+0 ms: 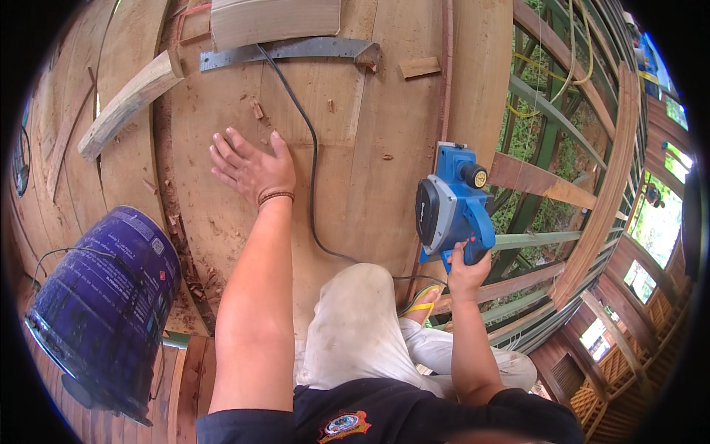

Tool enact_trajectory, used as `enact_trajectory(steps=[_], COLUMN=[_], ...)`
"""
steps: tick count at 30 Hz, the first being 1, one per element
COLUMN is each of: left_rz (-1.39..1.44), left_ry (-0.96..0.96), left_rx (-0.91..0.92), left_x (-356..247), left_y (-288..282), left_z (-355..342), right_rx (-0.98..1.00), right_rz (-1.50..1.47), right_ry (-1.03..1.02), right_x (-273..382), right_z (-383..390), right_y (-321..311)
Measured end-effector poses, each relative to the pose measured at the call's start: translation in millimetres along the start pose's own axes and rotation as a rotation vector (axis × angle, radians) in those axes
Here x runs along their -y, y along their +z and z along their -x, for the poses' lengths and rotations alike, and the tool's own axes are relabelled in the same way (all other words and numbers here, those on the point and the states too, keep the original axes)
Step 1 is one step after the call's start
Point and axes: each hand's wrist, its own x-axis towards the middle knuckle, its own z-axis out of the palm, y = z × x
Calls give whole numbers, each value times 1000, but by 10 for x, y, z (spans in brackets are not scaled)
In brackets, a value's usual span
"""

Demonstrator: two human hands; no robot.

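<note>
My right hand (467, 272) is wrapped round the rear handle of a blue electric hand planer (452, 203). The planer rests along the right edge of the wooden boards (392, 192), beside the gap in the floor frame. A black power cord (313, 159) runs from near my right hand past my knee and up across the boards. Flat on the boards to the left lies my left hand (253, 167), fingers spread and holding nothing. A few wood chips (257, 110) lie just above it.
A dark blue bucket (111, 296) stands at the left. Beyond my hands lie a steel carpenter's square (288, 53), a cardboard piece (275, 21), a small wood block (419, 68) and a curved wood piece (132, 103). Open joists (540, 177) with greenery below are on the right.
</note>
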Motion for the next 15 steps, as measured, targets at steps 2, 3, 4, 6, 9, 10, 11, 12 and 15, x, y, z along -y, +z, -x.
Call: enact_trajectory(steps=[2,3,4,6,9,10,11,12,15], left_rz=[1,3,4,2,-10,-11,-13,-9,-6], left_ry=[0,-2,-2,-5,-2,0,3,0,0], left_rx=[-8,-10,-10,-8,-6,-7,-7,-3,8], left_x=[1,1,-1,-5,-5,-6,-4,-4,4], left_y=[3,4,4,7,5,4,2,3,-1], left_z=[-1,-3,-1,-1,-3,-3,-1,0,12], right_rx=[-13,0,4,-3,14,-17,-14,-28,-21], right_rz=[22,-17,-35,-58,-97,-59,-61,-18,-47], right_ry=[29,-59,-70,-124,-185,-167,-203,-207,-260], right_x=[77,175,308,638,1150,1311,1462,1606,2012], right_z=[-132,-278,-466,-892,-1515,-1723,-1926,-2124,-2727], right_y=[44,85,135,291,540,631,710,774,1002])
